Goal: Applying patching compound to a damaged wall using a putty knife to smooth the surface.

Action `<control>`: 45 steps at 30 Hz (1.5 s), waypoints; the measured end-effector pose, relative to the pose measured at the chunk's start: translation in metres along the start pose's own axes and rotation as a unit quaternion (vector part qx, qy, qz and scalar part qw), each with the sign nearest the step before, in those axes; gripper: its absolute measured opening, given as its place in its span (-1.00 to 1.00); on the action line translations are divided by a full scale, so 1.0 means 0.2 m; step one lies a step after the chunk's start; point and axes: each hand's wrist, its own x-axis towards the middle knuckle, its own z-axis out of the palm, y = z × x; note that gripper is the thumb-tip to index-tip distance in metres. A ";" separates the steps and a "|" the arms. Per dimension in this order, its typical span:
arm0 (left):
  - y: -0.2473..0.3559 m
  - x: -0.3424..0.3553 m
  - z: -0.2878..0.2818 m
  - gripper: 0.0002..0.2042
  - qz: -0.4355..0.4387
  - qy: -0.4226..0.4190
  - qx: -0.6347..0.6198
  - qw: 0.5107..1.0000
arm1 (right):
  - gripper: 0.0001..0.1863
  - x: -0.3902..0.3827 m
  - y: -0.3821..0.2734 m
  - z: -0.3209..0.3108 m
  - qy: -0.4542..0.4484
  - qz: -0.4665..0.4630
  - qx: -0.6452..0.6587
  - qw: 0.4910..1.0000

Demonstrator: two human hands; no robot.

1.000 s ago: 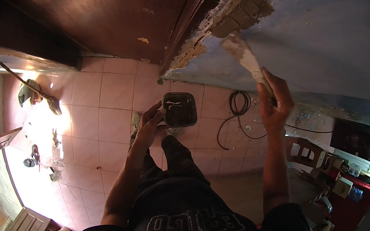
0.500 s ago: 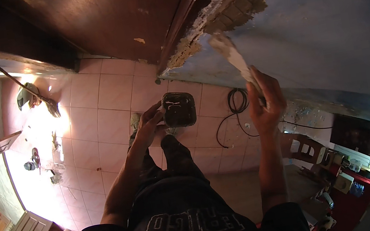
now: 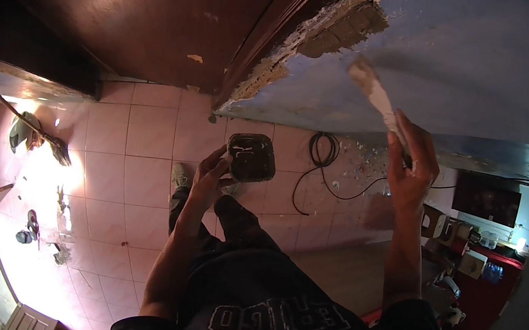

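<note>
My left hand (image 3: 209, 176) grips a small dark square tub (image 3: 251, 157) by its side, with pale smears inside. In my right hand (image 3: 411, 165) is a putty knife (image 3: 375, 92), its blade pointing up and left and smeared whitish and brown. The blade is by the blue-grey wall (image 3: 470, 54), just below a rough brown patch (image 3: 345, 30) beside the dark wooden frame (image 3: 252, 48). Whether the blade touches the wall I cannot tell. Chipped plaster (image 3: 261, 83) runs along the wall's edge.
On the pink tiled floor (image 3: 150, 131) lie a coiled black cable (image 3: 323, 149) and scattered debris (image 3: 366, 165) along the wall's foot. A broom (image 3: 38, 129) leans at the far left. A red table (image 3: 486, 299) with household things stands at the lower right.
My right hand has moved the putty knife right and slightly down, away from the brown patch. My left hand still holds the tub. The view has shifted a little.
</note>
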 end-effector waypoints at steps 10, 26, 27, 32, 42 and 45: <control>0.07 0.02 -0.06 -0.39 0.010 -0.006 0.019 1.000 | -0.57 0.23 -0.14 0.04 -0.075 -0.033 -0.011 0.997; 0.14 0.03 -0.10 -0.39 0.040 -0.021 0.018 0.999 | -0.55 0.24 -0.26 -0.23 -0.095 -0.016 -0.046 0.994; 0.13 0.04 -0.09 -0.39 0.038 -0.022 0.024 0.999 | -0.55 0.26 -0.27 -0.19 -0.089 -0.026 -0.035 0.995; 0.10 0.03 -0.07 -0.39 0.016 -0.028 0.032 0.999 | -0.56 0.34 -0.25 -0.14 -0.066 -0.042 -0.031 0.996; 0.04 -0.02 -0.09 -0.39 0.018 -0.021 -0.003 1.000 | -0.61 0.32 -0.27 -0.28 -0.052 -0.039 -0.030 0.997; 0.04 -0.01 -0.07 -0.40 0.024 -0.032 -0.002 0.999 | -0.61 0.37 -0.26 -0.23 -0.054 -0.041 -0.037 0.997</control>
